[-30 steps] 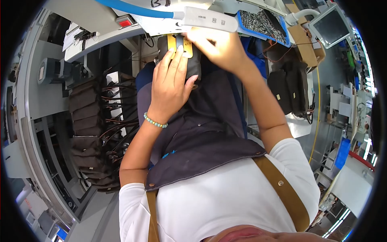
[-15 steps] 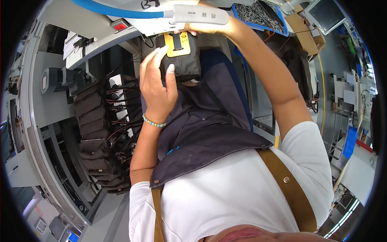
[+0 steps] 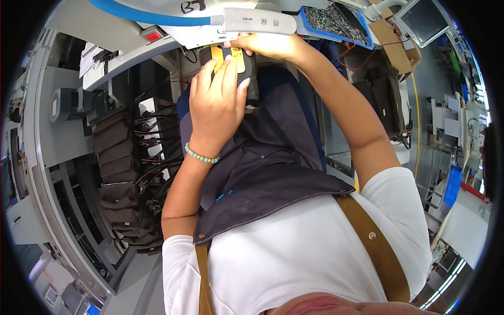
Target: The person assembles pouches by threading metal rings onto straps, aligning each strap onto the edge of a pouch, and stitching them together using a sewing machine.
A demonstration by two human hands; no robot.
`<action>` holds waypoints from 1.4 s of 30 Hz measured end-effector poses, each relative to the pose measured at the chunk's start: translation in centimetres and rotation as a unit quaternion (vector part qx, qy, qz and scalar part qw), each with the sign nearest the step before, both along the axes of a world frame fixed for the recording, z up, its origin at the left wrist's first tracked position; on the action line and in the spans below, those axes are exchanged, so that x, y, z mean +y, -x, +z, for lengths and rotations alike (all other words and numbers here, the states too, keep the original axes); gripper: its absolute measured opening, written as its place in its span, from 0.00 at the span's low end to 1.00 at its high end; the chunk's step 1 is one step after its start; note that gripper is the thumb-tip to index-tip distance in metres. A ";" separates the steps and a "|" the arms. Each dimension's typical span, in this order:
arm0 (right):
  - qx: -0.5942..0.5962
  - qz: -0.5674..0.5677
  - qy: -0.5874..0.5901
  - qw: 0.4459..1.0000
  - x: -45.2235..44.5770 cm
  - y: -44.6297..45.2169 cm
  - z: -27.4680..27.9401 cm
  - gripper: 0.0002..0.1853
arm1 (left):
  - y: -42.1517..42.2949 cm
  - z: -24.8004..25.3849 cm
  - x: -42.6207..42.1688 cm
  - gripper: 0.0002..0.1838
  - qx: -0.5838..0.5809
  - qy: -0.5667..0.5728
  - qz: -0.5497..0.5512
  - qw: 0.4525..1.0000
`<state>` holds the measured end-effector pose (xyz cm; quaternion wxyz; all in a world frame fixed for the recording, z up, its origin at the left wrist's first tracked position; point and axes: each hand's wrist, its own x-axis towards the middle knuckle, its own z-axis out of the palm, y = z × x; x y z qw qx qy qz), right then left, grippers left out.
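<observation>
two hands worked at a dark soft pouch (image 3: 251, 79) at the far side of the lap. the left hand (image 3: 214, 113) lay open, fingertips on the yellow card (image 3: 241, 65) atop it; light, even contact seemed best, steadying the card without creasing it. the right hand (image 3: 268, 46) bent in at the pouch's far end, beside the white handle (image 3: 260, 21); whether it gripped anything, i cannot tell.
</observation>
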<state>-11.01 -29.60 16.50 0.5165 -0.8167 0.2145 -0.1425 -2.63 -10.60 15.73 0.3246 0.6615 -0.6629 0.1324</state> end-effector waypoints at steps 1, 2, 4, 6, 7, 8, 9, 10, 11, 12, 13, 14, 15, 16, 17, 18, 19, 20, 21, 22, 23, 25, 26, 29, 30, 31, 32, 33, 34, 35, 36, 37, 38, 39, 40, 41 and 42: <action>-0.015 -0.003 0.004 1.000 0.2 0.2 0.0 0.11 | 0.1 0.0 -0.2 0.23 -0.012 0.001 0.003 1.000; -0.027 -0.008 0.020 0.999 0.3 0.2 0.0 0.11 | 0.2 0.1 -0.5 0.24 -0.025 0.002 0.006 1.000; -0.047 -0.031 0.101 0.993 1.0 0.5 0.4 0.11 | 0.2 -0.1 -0.8 0.25 -0.033 0.003 0.007 0.999; -0.067 -0.056 0.191 0.978 1.5 0.8 0.7 0.11 | 0.0 -0.9 -0.9 0.25 -0.024 0.003 0.010 1.000; -0.042 -0.052 0.235 0.970 1.2 0.5 0.2 0.12 | -0.1 -1.2 -0.7 0.25 -0.020 0.006 0.010 1.000; -0.042 -0.019 0.210 0.977 0.6 0.5 0.3 0.12 | 0.0 -1.3 -0.7 0.25 -0.013 0.010 0.013 1.000; -0.042 0.015 0.185 0.982 -0.2 0.6 0.7 0.12 | 0.2 -1.4 -0.8 0.25 -0.007 0.015 0.017 1.000; -0.041 0.049 0.159 0.985 -0.9 0.5 1.1 0.13 | 0.4 -1.4 -0.8 0.25 0.000 0.020 0.021 1.000; 0.060 0.034 0.217 0.974 -1.6 -0.2 1.5 0.13 | 0.3 -1.5 -0.8 0.25 -0.004 0.023 0.020 1.000; 0.035 0.102 0.194 0.975 -2.1 -0.6 1.7 0.13 | 0.4 -1.3 -0.7 0.24 0.004 0.022 0.024 0.999; 0.010 0.168 0.170 0.971 -2.5 -0.9 2.0 0.13 | 0.6 -1.0 -0.7 0.23 0.011 0.020 0.027 0.999; -0.016 0.232 0.144 0.962 -2.7 -1.0 2.2 0.13 | 0.7 -0.7 -0.6 0.22 0.018 0.018 0.029 0.999; 0.049 0.224 0.240 0.943 -2.6 -1.1 3.5 0.15 | 0.7 -0.6 -0.6 0.22 0.021 0.019 0.028 0.999; 0.073 0.228 0.236 0.942 -2.8 -1.3 3.3 0.15 | 0.7 -0.6 -0.6 0.22 0.018 0.018 0.030 0.999; 0.096 0.230 0.232 0.940 -3.2 -1.7 2.8 0.16 | 0.7 -0.5 -0.6 0.22 0.015 0.018 0.030 0.999; 0.120 0.231 0.228 0.938 -3.2 -2.0 2.8 0.16 | 0.7 -0.5 -0.6 0.22 0.012 0.017 0.030 0.999; 0.104 0.219 0.250 0.937 -3.1 -2.0 2.7 0.15 | 0.7 -0.6 -0.6 0.22 0.010 0.018 0.028 0.999; 0.088 0.208 0.272 0.935 -2.8 -2.0 2.6 0.14 | 0.7 -0.7 -0.6 0.22 0.008 0.019 0.028 0.999; 0.073 0.197 0.293 0.933 -2.3 -1.8 2.8 0.14 | 0.7 -0.7 -0.6 0.22 0.006 0.020 0.027 0.999; 0.067 0.179 0.307 0.932 -1.7 -1.6 3.1 0.13 | 0.6 -0.7 -0.5 0.22 0.008 0.019 0.026 0.999; 0.061 0.161 0.321 0.931 -1.1 -1.2 3.5 0.12 | 0.7 -0.7 -0.5 0.22 0.010 0.018 0.025 0.999; 0.044 0.115 0.358 0.926 -0.1 -0.7 3.5 0.11 | 0.7 -0.6 -0.5 0.22 0.013 0.015 0.025 1.000; 0.032 0.085 0.379 0.921 0.3 -0.4 2.7 0.11 | 0.7 -0.5 -0.5 0.22 0.013 0.013 0.024 1.000; 0.009 0.017 0.387 0.922 1.5 0.7 2.2 0.13 | 0.5 -0.7 -0.6 0.24 0.001 0.011 0.018 1.000; -0.024 0.001 0.374 0.927 1.8 0.8 1.9 0.13 | 0.4 -0.8 -0.6 0.25 -0.005 0.011 0.019 1.000; -0.056 -0.016 0.360 0.931 2.0 1.0 1.2 0.13 | 0.5 -0.7 -0.5 0.24 0.001 0.009 0.020 1.000; -0.089 -0.033 0.346 0.933 2.3 1.1 0.5 0.13 | 0.6 -0.6 -0.5 0.24 0.007 0.006 0.021 1.000; -0.119 -0.048 0.322 0.938 2.6 1.0 0.0 0.13 | 0.6 -0.4 -0.5 0.23 0.012 0.005 0.020 1.000; -0.127 -0.049 0.315 0.939 2.6 0.9 -0.2 0.13 | 0.7 -0.4 -0.5 0.23 0.011 0.005 0.021 1.000; -0.136 -0.051 0.307 0.940 2.6 0.9 -0.5 0.12 | 0.7 -0.4 -0.5 0.23 0.010 0.005 0.022 1.000; -0.145 -0.054 0.300 0.941 2.6 0.9 -0.5 0.12 | 0.7 -0.5 -0.5 0.23 0.009 0.004 0.021 1.000; -0.132 -0.056 0.209 0.967 2.8 1.0 -0.3 0.11 | 0.7 -0.5 -0.4 0.23 0.011 0.003 0.020 1.000; -0.096 -0.055 0.210 0.971 2.6 1.0 -0.2 0.11 | 0.6 -0.5 -0.4 0.23 0.013 0.004 0.017 1.000; -0.059 -0.056 0.210 0.974 2.3 0.9 0.1 0.11 | 0.6 -0.5 -0.5 0.23 0.014 0.004 0.014 1.000; -0.022 -0.058 0.209 0.976 2.1 1.0 0.4 0.11 | 0.5 -0.6 -0.6 0.24 0.004 0.003 0.016 1.000; 0.006 -0.054 0.211 0.976 2.1 1.2 0.8 0.12 | 0.5 -0.6 -0.6 0.24 -0.005 0.001 0.018 1.000; -0.049 -0.055 0.216 0.974 2.2 1.1 0.4 0.12 | 0.5 -0.6 -0.6 0.25 -0.014 -0.001 0.021 1.000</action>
